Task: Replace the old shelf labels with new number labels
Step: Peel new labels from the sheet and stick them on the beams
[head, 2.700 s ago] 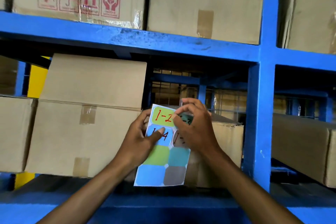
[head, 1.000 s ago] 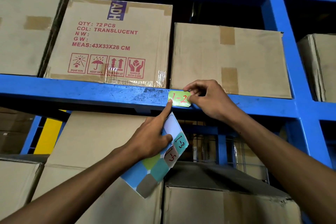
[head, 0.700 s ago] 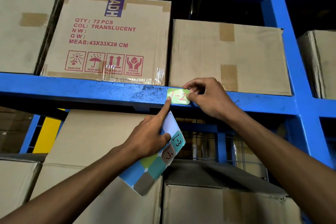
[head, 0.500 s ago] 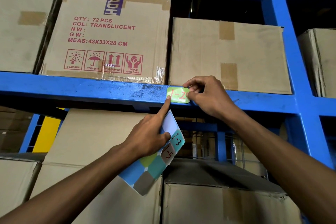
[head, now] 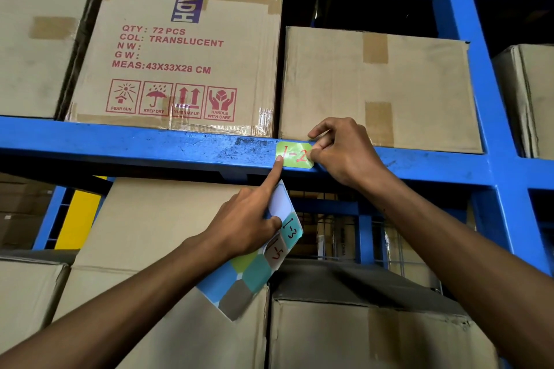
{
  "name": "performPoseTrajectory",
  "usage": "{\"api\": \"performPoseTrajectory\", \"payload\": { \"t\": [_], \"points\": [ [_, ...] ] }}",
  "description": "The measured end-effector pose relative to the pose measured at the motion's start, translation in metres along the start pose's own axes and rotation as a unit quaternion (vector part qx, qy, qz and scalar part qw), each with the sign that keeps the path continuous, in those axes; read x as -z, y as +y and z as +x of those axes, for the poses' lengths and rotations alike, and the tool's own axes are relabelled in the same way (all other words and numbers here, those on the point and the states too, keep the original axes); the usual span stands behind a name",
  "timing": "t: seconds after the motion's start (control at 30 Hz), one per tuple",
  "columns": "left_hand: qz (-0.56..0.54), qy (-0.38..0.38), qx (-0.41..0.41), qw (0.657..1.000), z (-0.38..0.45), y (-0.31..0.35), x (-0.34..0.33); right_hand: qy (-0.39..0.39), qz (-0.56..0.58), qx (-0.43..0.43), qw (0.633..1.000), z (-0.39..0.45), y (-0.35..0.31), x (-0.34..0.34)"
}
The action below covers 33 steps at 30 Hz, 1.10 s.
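A green label marked "1-2" [head: 295, 154] lies flat on the front face of the blue shelf beam [head: 150, 147]. My right hand [head: 344, 150] pinches its right edge with thumb and fingers. My left hand [head: 248, 225] presses its left edge with the index fingertip while the other fingers grip a sticker sheet [head: 257, 263]. The sheet hangs tilted below the beam, showing labels "1-3" and "1-5" and several blank coloured ones. One cell at the sheet's top is bare white.
Cardboard boxes fill the shelf above the beam, a printed box [head: 180, 57] at left of the label and a plain box [head: 377, 90] right behind it. More boxes [head: 168, 234] stand below. A blue upright post [head: 479, 99] rises at right.
Earlier both hands peeled the "1-2" label off the sheet low down. They then rose to the beam and set the label there. Over the last second the hands barely moved.
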<state>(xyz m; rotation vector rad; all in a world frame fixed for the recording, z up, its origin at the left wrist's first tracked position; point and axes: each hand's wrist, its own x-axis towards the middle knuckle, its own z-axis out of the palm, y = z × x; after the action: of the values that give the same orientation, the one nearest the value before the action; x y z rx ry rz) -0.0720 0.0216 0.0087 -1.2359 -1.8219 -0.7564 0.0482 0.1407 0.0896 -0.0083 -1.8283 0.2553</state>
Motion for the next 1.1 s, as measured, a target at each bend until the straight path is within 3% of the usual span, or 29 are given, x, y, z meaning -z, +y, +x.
{"api": "performPoseTrajectory", "payload": {
  "t": [0.7, 1.1],
  "points": [
    [0.062, 0.004, -0.016, 0.998, -0.0003, 0.0017, 0.0033, -0.025, -0.033, 0.002, 0.999, -0.0009, -0.0009, 0.003],
    [0.071, 0.022, -0.028, 0.997, -0.0003, -0.002, -0.0039, -0.027, 0.019, 0.028, 0.999, 0.0031, 0.0073, 0.0041]
  ]
}}
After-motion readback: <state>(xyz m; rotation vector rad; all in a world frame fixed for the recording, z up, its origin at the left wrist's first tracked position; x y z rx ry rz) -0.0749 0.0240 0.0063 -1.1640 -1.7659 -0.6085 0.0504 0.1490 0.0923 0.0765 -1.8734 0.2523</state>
